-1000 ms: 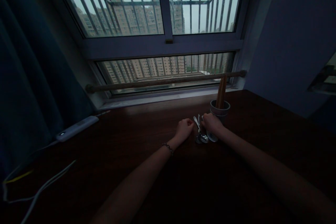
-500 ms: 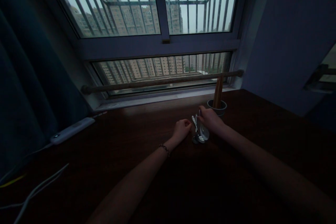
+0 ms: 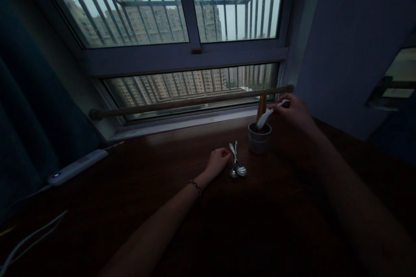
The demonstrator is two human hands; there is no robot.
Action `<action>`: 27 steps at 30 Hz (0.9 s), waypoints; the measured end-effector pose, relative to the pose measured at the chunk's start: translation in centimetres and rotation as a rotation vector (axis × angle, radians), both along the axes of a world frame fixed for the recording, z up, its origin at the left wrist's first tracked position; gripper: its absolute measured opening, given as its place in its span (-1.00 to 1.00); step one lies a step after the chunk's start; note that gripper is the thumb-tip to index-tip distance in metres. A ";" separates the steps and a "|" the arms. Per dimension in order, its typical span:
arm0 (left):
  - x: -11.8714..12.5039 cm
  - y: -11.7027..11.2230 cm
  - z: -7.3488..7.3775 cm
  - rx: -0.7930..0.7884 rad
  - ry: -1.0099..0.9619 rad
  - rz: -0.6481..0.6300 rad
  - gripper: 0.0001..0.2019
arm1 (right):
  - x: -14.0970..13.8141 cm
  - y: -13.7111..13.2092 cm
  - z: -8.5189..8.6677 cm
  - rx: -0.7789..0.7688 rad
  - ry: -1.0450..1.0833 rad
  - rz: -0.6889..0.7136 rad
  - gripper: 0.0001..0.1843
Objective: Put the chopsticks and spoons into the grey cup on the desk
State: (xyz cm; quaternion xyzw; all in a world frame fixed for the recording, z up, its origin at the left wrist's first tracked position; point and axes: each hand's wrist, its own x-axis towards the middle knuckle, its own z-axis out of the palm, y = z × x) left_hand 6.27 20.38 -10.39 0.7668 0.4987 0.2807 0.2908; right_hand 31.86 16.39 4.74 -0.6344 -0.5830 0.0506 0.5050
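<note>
Your right hand [image 3: 294,110], right of centre, pinches the white spoon [image 3: 268,116] tilted over the cup [image 3: 259,138]; catch the chopsticks [image 3: 260,108] and it tips. Left hand [image 3: 217,160] rests curled by the metal spoons [image 3: 237,166].

White spoon [image 3: 267,115], grey cup [image 3: 259,138]

My left hand [image 3: 217,161] rests low, fingers curled into a loose fist – my right hand [image 3: 294,111] is raised, arm outstretched, fingers pinched together
</note>
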 end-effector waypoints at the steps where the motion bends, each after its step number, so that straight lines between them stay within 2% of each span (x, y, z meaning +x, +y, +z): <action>1: 0.0 0.0 -0.1 0.004 0.011 0.002 -0.83 | 0.5 0.5 -0.4 -0.063 0.040 0.030 -0.75; 5: 0.1 0.1 -0.4 0.033 0.049 0.005 -0.81 | 1.3 1.3 -1.4 -0.310 0.217 0.197 -0.79; 10: 0.0 0.3 -0.6 0.042 0.055 0.015 -0.82 | 1.7 1.5 -1.9 -0.476 0.084 0.281 -0.77; 15: 0.0 0.3 -0.5 0.043 0.057 0.020 -0.83 | 2.6 2.3 -3.0 -0.480 -0.086 0.274 -0.71; 27: 0.1 0.0 -0.3 0.026 0.034 -0.008 -0.82 | 3.0 3.1 -4.0 -0.526 -0.167 0.258 -0.65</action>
